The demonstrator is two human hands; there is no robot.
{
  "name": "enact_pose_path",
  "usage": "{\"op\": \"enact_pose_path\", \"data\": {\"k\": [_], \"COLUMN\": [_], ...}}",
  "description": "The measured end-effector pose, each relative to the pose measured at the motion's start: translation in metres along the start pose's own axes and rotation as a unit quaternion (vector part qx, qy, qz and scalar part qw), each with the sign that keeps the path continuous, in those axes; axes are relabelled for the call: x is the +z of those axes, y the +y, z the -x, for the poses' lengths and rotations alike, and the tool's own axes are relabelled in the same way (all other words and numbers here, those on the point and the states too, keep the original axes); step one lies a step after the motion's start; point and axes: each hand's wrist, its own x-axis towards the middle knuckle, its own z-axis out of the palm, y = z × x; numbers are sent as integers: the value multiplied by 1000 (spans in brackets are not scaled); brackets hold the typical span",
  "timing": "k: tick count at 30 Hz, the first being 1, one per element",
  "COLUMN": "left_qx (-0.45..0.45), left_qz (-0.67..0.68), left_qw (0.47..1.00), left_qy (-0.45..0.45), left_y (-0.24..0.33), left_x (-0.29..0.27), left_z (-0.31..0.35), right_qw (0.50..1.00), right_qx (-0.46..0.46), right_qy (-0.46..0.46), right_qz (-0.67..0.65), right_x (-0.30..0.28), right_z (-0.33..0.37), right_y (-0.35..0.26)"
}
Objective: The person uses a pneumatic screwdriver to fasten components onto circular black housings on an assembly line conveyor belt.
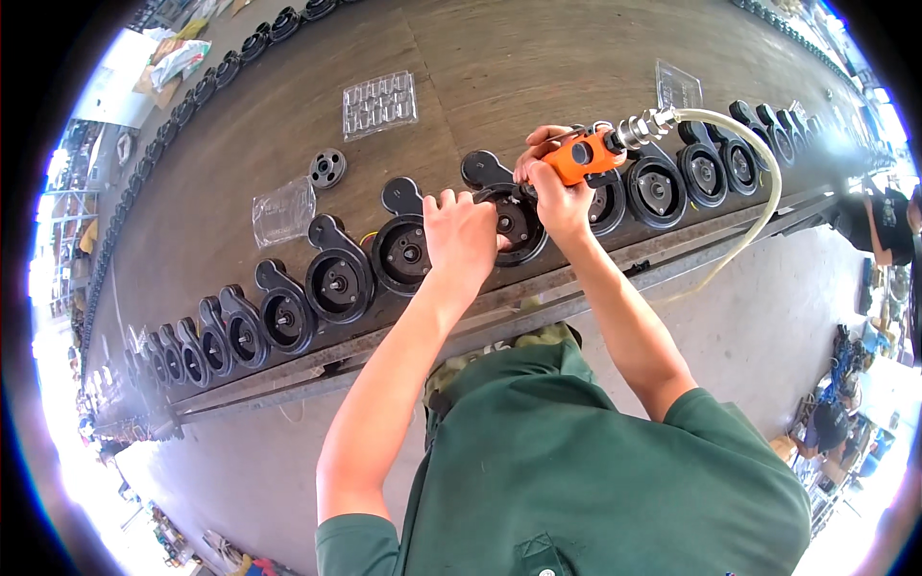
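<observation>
My right hand is wrapped round an orange air tool with a metal fitting and a clear hose. The tool's working end points left and is mostly hidden by my fingers, just above a black round housing with a rounded tab. Against the left side of this housing my left hand is closed, its thumb inside the rim and its fingers bent. Beside it on the left stands another black housing with a central shaft; a similar housing lies to the right of the tool.
Several more such housings line the near edge of the brown table. Farther back are a round spoked wheel, clear plastic trays and a clear plastic piece. Another row curves along the far edge. Another person is at right.
</observation>
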Motion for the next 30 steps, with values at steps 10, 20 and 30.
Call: {"op": "enact_pose_path", "data": {"k": [10, 20, 30], "left_qx": [10, -8, -7], "left_qz": [-21, -10, 1], "left_qw": [1000, 1000, 999], "left_qy": [-10, -16, -37], "left_y": [1, 2, -1], "left_x": [-5, -2, -6], "left_z": [0, 1, -6], "right_qw": [985, 977, 984], "right_qx": [-19, -16, -23], "right_qy": [-97, -117, -88], "right_qz": [143, 178, 152], "right_x": [7, 28, 23], "right_z": [-13, -17, -14], "right_y": [6, -5, 1]}}
